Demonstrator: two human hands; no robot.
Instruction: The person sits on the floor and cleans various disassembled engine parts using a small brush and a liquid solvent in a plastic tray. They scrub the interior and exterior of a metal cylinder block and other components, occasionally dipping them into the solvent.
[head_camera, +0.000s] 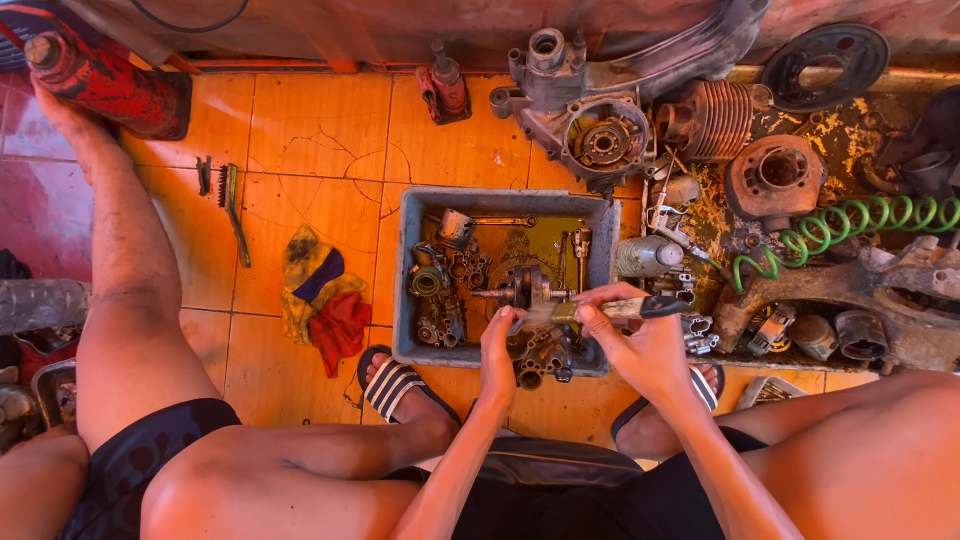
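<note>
Your right hand (640, 345) grips a brush (625, 309), its bristles at the crankshaft (525, 290) just beyond your left hand (500, 345), which steadies it over the tray (405, 280). Scrubbing looks underway; next, turn the crankshaft to a dirty face.

crankshaft (525, 290) in tray (405, 300), rag (320, 295) left of it, engine casing (600, 130) behind

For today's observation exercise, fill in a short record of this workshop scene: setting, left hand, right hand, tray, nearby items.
Setting: orange tiled floor, a person seated over a grey tray
Left hand: steadies a crankshaft above the tray
Right hand: grips a brush, bristles at the crankshaft
Tray: small greasy engine parts
Nearby items: engine casing, finned cylinder, green coiled hose, rags, red jack
</note>
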